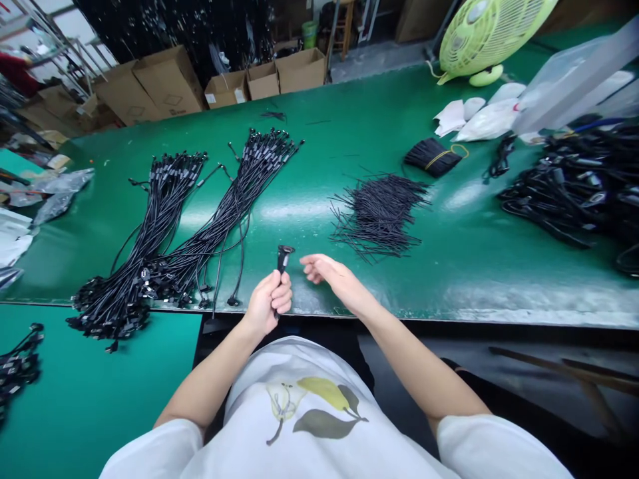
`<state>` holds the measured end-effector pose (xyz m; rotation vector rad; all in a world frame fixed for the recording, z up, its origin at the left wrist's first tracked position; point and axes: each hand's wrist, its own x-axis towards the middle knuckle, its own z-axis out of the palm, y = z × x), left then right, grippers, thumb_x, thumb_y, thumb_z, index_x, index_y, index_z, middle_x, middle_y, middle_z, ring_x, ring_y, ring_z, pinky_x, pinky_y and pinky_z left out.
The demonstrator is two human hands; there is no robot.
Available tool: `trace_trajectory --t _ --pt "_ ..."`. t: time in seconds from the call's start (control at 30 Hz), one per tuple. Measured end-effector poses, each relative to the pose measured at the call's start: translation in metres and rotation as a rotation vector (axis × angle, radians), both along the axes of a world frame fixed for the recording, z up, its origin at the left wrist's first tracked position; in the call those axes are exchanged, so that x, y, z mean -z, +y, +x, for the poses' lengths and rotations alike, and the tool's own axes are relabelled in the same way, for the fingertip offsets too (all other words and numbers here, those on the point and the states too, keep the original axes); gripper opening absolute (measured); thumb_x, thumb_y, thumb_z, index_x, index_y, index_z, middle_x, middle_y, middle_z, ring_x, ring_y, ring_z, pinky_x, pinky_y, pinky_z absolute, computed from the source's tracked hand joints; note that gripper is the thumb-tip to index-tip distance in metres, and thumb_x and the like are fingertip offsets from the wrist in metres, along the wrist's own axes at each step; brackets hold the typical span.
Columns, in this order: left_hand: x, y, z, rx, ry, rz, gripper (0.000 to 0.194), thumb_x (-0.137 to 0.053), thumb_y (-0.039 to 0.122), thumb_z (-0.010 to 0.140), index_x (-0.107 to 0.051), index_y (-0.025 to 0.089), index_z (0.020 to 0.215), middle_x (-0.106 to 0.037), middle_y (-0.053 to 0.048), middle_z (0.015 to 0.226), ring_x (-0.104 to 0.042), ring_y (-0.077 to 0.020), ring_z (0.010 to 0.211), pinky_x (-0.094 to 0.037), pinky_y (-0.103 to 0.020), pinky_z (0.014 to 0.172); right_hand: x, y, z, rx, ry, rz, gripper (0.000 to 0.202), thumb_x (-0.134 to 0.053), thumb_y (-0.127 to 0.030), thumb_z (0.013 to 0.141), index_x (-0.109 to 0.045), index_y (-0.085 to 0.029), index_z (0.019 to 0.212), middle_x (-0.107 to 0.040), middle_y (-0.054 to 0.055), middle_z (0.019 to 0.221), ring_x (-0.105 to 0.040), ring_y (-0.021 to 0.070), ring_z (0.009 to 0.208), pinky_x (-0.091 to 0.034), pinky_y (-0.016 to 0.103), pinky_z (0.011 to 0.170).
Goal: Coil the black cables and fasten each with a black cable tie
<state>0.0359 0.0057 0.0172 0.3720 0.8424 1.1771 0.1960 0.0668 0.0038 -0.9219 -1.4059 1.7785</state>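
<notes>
My left hand is closed around a black cable, whose dark connector end sticks up above the fist. Most of that cable is hidden inside the fingers. Just to its right, my right hand is held with fingers partly stretched, not touching the cable. Beyond the right hand lies a loose heap of short black ties. Left of my hands, two long bundles of black cables, one farther left and one slanting, meet in a pile of connectors at the table's front edge.
The green table carries a banded bundle of black ties, white bags and a big tangle of cables at right. A green fan stands at the back right. Cardboard boxes line the far side.
</notes>
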Motion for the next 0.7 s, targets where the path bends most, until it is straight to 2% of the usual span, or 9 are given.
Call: trace_trajectory --t 0.07,0.13,0.23,0.3,0.4,0.47,0.57,0.63,0.7 --pt "0.002 -0.001 0.012 0.112 0.05 -0.032 0.039 -0.069 0.049 0.079 -0.05 0.015 0.072 -0.023 0.013 0.046 -0.016 -0.0014 0.034 -0.016 -0.014 0.032 -0.003 -0.001 -0.003 0.036 0.087 0.01 0.042 -0.056 -0.057 0.085 -0.059 -0.021 0.107 -0.063 0.004 0.094 -0.06 0.0143 0.085 -0.049 0.027 0.074" --pt "0.005 -0.003 0.025 0.197 0.105 -0.03 0.043 -0.068 0.054 0.077 -0.051 0.015 0.075 -0.029 0.011 0.048 -0.023 -0.002 0.036 -0.02 -0.014 0.034 -0.006 -0.002 -0.008 0.06 0.183 -0.037 0.037 -0.056 -0.056 0.085 -0.057 -0.022 0.101 -0.061 0.001 0.087 -0.06 0.0129 0.078 -0.05 0.029 0.075" --pt "0.009 -0.006 0.039 0.281 0.176 0.013 0.047 -0.07 0.056 0.074 -0.053 0.015 0.085 -0.043 0.006 0.058 -0.038 -0.0037 0.043 -0.027 -0.015 0.039 -0.006 -0.001 -0.012 0.208 0.326 -0.125 0.036 -0.056 -0.057 0.085 -0.053 -0.023 0.093 -0.054 -0.004 0.076 -0.056 0.0089 0.064 -0.052 0.029 0.075" --pt "0.014 -0.007 0.044 0.283 0.245 0.021 0.044 -0.069 0.055 0.076 -0.052 0.016 0.086 -0.041 0.007 0.059 -0.032 -0.0018 0.04 -0.022 -0.014 0.038 -0.003 -0.003 -0.011 0.26 0.398 -0.193 0.04 -0.056 -0.059 0.085 -0.051 -0.024 0.102 -0.058 -0.002 0.082 -0.059 0.0104 0.068 -0.052 0.028 0.071" --pt "0.024 -0.005 0.048 0.206 0.383 0.02 0.042 -0.062 0.057 0.081 -0.05 0.017 0.085 -0.031 0.011 0.053 -0.018 -0.0009 0.036 -0.014 -0.015 0.036 0.006 -0.014 -0.008 0.197 0.44 -0.268 0.052 -0.058 -0.059 0.083 -0.042 -0.025 0.119 -0.064 0.005 0.101 -0.065 0.016 0.084 -0.049 0.025 0.061" --pt "0.03 -0.001 0.05 0.238 0.492 0.05 0.042 -0.059 0.058 0.083 -0.054 0.017 0.094 -0.039 0.009 0.055 -0.03 -0.0033 0.038 -0.026 -0.016 0.038 0.015 -0.018 0.0 0.108 0.391 -0.269 0.049 -0.06 -0.052 0.084 -0.042 -0.023 0.12 -0.065 0.007 0.104 -0.064 0.0168 0.088 -0.048 0.024 0.06" --pt "0.031 0.004 0.042 0.412 0.621 0.161 0.051 -0.053 0.058 0.086 -0.057 0.017 0.115 -0.066 -0.007 0.091 -0.064 -0.0156 0.073 -0.053 -0.029 0.068 0.021 -0.001 0.042 0.143 0.183 -0.158 0.033 -0.052 -0.038 0.089 -0.049 -0.019 0.116 -0.064 0.003 0.089 -0.061 0.0133 0.075 -0.048 0.025 0.063" --pt "0.028 0.005 0.025 0.455 0.747 0.238 0.054 -0.051 0.058 0.087 -0.057 0.018 0.121 -0.065 -0.013 0.117 -0.064 -0.0236 0.102 -0.05 -0.038 0.092 0.014 0.03 0.096 0.355 -0.137 0.017 0.028 -0.047 -0.031 0.09 -0.053 -0.018 0.114 -0.062 0.001 0.082 -0.058 0.0117 0.069 -0.049 0.027 0.07" --pt "0.026 0.003 0.001 0.409 0.931 0.256 0.052 -0.051 0.057 0.086 -0.058 0.018 0.121 -0.066 -0.013 0.117 -0.062 -0.0262 0.108 -0.046 -0.043 0.1 -0.003 0.071 0.163 0.635 -0.687 0.235 0.024 -0.05 -0.024 0.087 -0.059 -0.017 0.108 -0.063 0.003 0.087 -0.058 0.0138 0.074 -0.048 0.029 0.076"
